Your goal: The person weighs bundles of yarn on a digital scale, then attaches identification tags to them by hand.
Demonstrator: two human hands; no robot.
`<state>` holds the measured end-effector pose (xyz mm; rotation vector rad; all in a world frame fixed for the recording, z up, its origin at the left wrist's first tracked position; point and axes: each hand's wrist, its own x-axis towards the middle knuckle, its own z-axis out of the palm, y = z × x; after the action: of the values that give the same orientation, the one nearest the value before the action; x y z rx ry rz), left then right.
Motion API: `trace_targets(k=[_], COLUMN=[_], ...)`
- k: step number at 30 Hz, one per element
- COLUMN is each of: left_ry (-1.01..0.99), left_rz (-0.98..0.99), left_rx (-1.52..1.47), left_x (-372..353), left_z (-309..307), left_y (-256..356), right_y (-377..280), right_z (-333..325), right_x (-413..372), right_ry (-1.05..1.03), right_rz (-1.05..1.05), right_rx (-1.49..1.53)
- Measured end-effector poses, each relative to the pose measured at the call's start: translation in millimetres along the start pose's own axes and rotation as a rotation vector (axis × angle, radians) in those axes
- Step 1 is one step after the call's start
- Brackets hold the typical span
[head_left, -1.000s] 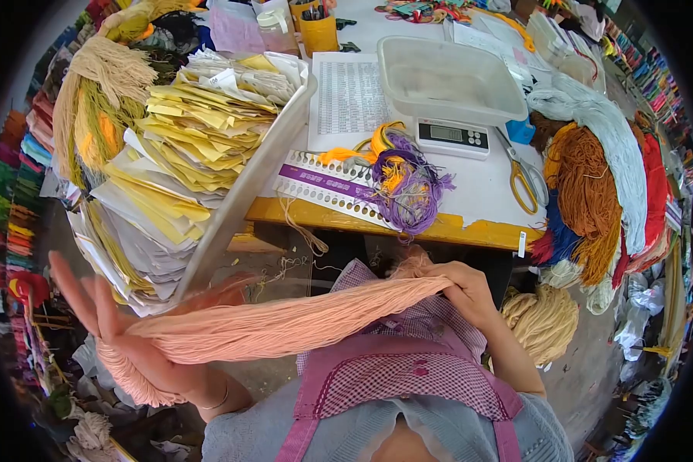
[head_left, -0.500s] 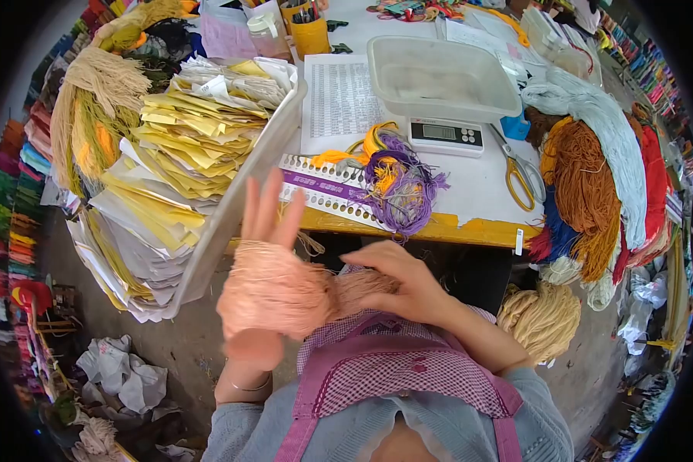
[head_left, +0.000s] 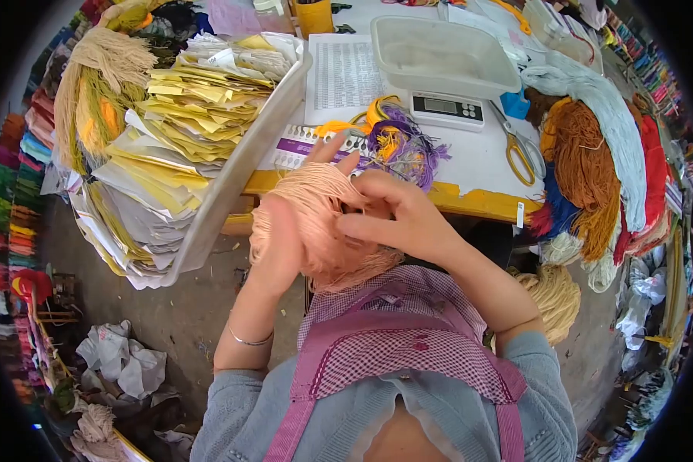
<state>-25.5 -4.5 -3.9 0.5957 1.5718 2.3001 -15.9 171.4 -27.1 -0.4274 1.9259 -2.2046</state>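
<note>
A skein of peach yarn (head_left: 316, 204) is bunched in front of my chest, its loose strands hanging over the apron (head_left: 408, 366). My left hand (head_left: 279, 245) has the yarn looped around it, with the thumb against the near side and the fingertips showing above. From the right, my right hand (head_left: 412, 219) reaches into the skein, thumb and fingers bent around strands at its edge. The exact spot of that pinch is partly hidden. Beyond my hands, a tangle of purple, grey and orange yarn (head_left: 404, 146) lies by a white card with punched holes (head_left: 289, 150).
To the left leans a plastic bin (head_left: 215, 208) packed with yellow and white papers. A clear tub (head_left: 446, 81) sits on a digital scale (head_left: 446, 112). Scissors (head_left: 520, 154) lie near brown skeins (head_left: 585, 158) at the table's right. Cream yarn (head_left: 550, 296) hangs below.
My left hand has moved up and right, its wrist turning, with the yarn around it. My right hand has risen from the trailing strands to the skein's side. The view has tilted slightly down.
</note>
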Motion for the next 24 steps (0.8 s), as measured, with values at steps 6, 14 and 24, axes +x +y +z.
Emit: trace_targets(k=[6,14,24], left_ry=[0.084,0.336,0.260], left_rz=[-0.183,-0.125,0.132], left_rx=[-0.102,0.236,0.844], left_x=[-4,-15,-20], left_z=[0,-5,-8], left_y=[7,-12,-12], right_y=[-5,-4,2], right_z=[-1,1,-6], right_x=[-3,-5,3], right_ry=[-0.009,0.047,0.071], right_rz=[0.041,-0.015,0.026], right_rx=[0.265,0.275,-0.033])
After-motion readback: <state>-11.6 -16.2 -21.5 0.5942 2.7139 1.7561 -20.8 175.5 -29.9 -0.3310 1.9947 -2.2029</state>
